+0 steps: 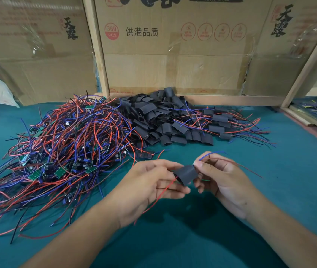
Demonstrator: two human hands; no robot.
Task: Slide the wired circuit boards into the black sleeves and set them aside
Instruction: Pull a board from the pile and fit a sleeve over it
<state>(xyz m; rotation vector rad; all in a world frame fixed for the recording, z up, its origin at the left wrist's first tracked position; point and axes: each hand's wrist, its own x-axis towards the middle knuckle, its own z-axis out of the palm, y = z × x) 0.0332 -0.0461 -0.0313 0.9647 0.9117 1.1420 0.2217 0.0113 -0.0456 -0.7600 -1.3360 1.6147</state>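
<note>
Two hands, left hand (pixel 150 182) and right hand (pixel 221 182), hold one black sleeve (pixel 185 174).

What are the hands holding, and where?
Both hands pinch one black sleeve: left hand at its left end, right hand at its right end, by the wires.

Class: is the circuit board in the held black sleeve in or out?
In, apparently: wires leave both ends of the black sleeve between the left hand and right hand; no board shows.

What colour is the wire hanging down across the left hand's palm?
Red, seen in the head view, trailing from the black sleeve over the left hand.
</note>
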